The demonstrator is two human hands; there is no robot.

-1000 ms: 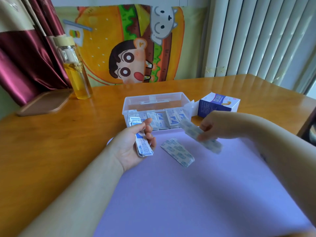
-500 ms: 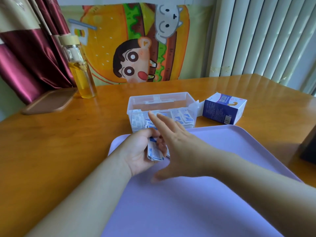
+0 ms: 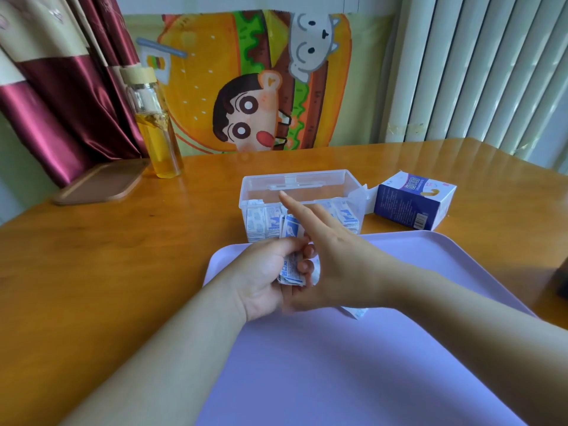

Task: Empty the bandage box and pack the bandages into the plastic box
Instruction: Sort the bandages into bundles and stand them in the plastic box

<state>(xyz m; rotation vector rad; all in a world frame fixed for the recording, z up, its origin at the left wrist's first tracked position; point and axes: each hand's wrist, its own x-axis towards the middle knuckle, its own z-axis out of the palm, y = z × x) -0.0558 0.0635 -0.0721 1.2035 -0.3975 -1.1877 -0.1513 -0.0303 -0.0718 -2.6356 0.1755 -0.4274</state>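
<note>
My left hand (image 3: 261, 278) grips a small stack of wrapped bandages (image 3: 291, 270) over the far left corner of the purple tray (image 3: 368, 364). My right hand (image 3: 335, 259) lies against that stack from the right, fingers straight and pointing toward the clear plastic box (image 3: 246, 192). The box stands open just beyond the tray, with several bandages standing along its front wall. One loose bandage (image 3: 356, 312) peeks out from under my right hand on the tray. The blue and white bandage box (image 3: 412, 204) lies on its side to the right of the plastic box.
A glass bottle (image 3: 156, 139) of yellow liquid stands at the back left of the wooden table (image 3: 107, 256), beside a brown wooden board (image 3: 101, 182). A cartoon cloth hangs behind. A dark object (image 3: 562, 278) sits at the right edge.
My right hand has brought its bandage over to the left hand's stack and now lies flat against it. The loose bandage on the tray is now mostly covered by my right hand.
</note>
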